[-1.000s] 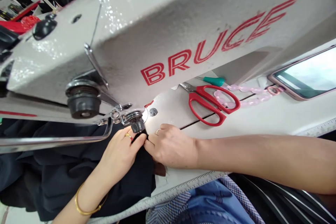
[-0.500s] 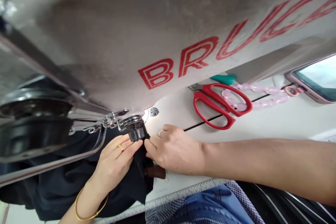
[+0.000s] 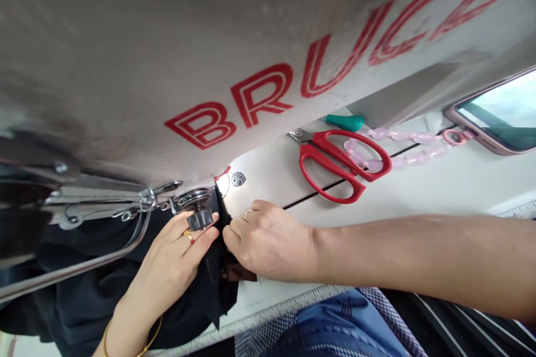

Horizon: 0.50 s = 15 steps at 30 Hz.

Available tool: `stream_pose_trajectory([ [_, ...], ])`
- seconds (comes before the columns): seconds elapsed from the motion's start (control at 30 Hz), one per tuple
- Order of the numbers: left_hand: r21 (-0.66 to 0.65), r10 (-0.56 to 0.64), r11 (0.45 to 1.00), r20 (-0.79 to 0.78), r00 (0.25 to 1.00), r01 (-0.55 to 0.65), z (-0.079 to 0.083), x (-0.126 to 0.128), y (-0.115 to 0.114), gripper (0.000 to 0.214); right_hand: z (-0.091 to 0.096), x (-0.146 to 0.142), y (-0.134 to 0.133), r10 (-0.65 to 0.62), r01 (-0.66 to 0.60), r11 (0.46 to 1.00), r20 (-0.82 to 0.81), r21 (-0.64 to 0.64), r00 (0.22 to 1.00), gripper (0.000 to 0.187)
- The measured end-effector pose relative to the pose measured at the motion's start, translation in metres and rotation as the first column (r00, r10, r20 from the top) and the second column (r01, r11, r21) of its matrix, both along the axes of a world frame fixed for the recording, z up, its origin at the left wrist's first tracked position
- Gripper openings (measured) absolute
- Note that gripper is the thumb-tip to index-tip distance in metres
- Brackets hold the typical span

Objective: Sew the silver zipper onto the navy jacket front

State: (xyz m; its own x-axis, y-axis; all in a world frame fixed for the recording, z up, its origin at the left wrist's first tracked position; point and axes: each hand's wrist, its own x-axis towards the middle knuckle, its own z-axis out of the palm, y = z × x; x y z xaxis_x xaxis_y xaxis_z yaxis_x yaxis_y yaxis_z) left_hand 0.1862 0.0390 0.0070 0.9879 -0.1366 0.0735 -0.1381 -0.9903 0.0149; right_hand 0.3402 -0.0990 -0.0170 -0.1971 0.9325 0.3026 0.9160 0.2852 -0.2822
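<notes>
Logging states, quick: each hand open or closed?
Left hand: open, laid on the dark fabric.
Right hand: closed, seemingly pinching the dark fabric's edge.

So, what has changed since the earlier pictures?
The view moved closer to the sewing machine. The left hand and right hand drew slightly toward the person, and a narrow gap opened between them at the dark cloth; no hold visibly changed. The red scissors and phone stayed.

On the left hand (image 3: 171, 261) I see a yellow-gold ring (image 3: 188, 235), and around the same wrist goes a thin, round gold bangle (image 3: 158, 328). The right hand (image 3: 272, 242) wears one slim silvery ring (image 3: 248, 213). The right forearm (image 3: 402, 251) has no sleeve on it. The blue clothing (image 3: 330, 328) at the lap is bordered with small-checked cloth (image 3: 264, 336).
</notes>
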Motion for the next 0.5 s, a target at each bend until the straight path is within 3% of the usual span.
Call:
stream_pose_trajectory([
  [0.2,-0.113,0.073,0.992,0.121,0.99,-0.06,-0.0053,-0.0074,-0.0069,0.034,-0.0005,-0.0021,-0.0018,0.015,-0.015,1.0,-0.024,0.006,1.0,0.017],
  [0.5,-0.16,0.106,0.983,0.113,0.988,-0.087,-0.0056,-0.0065,-0.004,0.034,-0.002,0.0019,-0.0033,-0.018,0.018,1.0,-0.028,0.007,0.999,0.017],
])
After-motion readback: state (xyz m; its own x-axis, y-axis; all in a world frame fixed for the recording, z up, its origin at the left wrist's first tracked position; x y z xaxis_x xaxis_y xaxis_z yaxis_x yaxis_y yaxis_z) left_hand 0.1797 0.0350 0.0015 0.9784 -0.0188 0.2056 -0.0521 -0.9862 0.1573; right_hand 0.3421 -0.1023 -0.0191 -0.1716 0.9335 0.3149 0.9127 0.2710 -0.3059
